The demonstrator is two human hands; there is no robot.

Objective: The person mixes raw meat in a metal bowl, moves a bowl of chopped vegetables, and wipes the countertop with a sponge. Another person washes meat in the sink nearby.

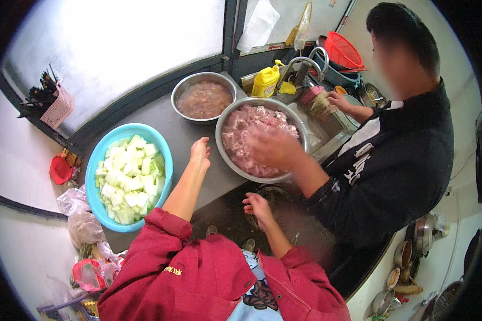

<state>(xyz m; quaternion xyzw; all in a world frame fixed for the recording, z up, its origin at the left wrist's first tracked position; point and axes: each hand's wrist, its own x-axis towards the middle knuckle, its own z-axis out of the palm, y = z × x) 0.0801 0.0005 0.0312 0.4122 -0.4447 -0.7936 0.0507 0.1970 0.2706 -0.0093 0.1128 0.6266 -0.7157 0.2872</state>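
My left hand (201, 151) is over the grey counter (193, 176), between a turquoise plastic basin (168, 168) and a steel bowl of raw meat pieces (239, 128). Its fingers are foreshortened, and nothing shows in them. Pale green chopped vegetable chunks (130, 180) fill the basin. Below the meat bowl's rim, beyond the counter's front edge, my right hand (259, 206) hangs with its fingers apart and empty. A co-worker's blurred hand (277, 146) is over the meat and covers part of it. Behind stands another steel bowl (178, 86) with brownish pieces in cloudy liquid (205, 100).
To my right stands the co-worker (393, 132), whose other hand (341, 105) is at a bundle of pale strands (321, 103) by the sink. A yellow pump bottle (266, 80) is beside the curved faucet (301, 60). Plastic bags (86, 228) crowd the left wall.
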